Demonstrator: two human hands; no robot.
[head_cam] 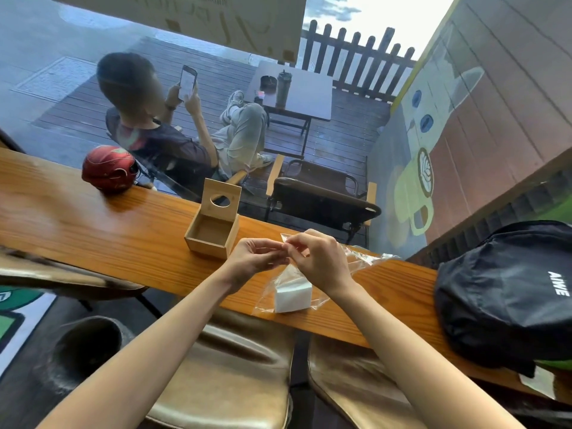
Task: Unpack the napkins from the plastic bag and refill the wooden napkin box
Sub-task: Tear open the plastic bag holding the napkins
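A clear plastic bag [356,258] lies on the wooden counter [93,230] with a white stack of napkins [292,295] inside it, near the counter's front edge. My left hand [253,258] and my right hand [315,258] meet just above the stack, and both pinch the bag's top edge between thumb and fingers. The wooden napkin box [213,230] stands just left of my hands, its hinged lid with an oval slot raised upright. The inside of the box shows only its bare wooden bottom.
A red helmet [110,168] sits on the counter at the far left. A black backpack [507,292] covers the counter's right end. Brown padded stools [235,366] stand below the counter. Behind the glass, a person sits on a deck with a phone.
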